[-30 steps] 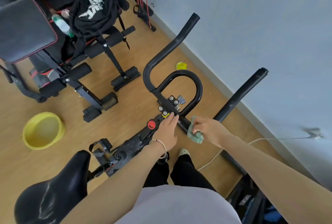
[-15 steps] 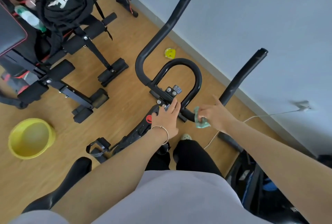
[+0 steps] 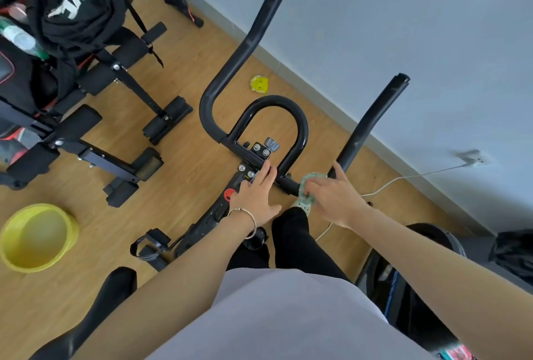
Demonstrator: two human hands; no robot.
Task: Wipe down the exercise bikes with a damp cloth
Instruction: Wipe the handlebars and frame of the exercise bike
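A black exercise bike stands below me, its handlebar (image 3: 236, 62) rising in two long grips with a curved loop between them. My right hand (image 3: 334, 195) is closed around a crumpled green cloth (image 3: 308, 190) and presses it on the bar at the foot of the right grip (image 3: 372, 120). My left hand (image 3: 256, 195), a thin bracelet on its wrist, lies flat with spread fingers on the bolted clamp at the handlebar's centre. The black saddle (image 3: 98, 310) shows at the lower left.
A yellow basin (image 3: 34, 237) sits on the wooden floor at the left. A black weight bench (image 3: 95, 134) draped with dark clothing stands behind it. A white cable (image 3: 403, 179) runs along the grey wall. A small yellow object (image 3: 259, 83) lies near the skirting.
My right hand has slid the cloth rightward along the bar toward the base of the right grip. My left hand stays on the clamp. My view has shifted closer and slightly left.
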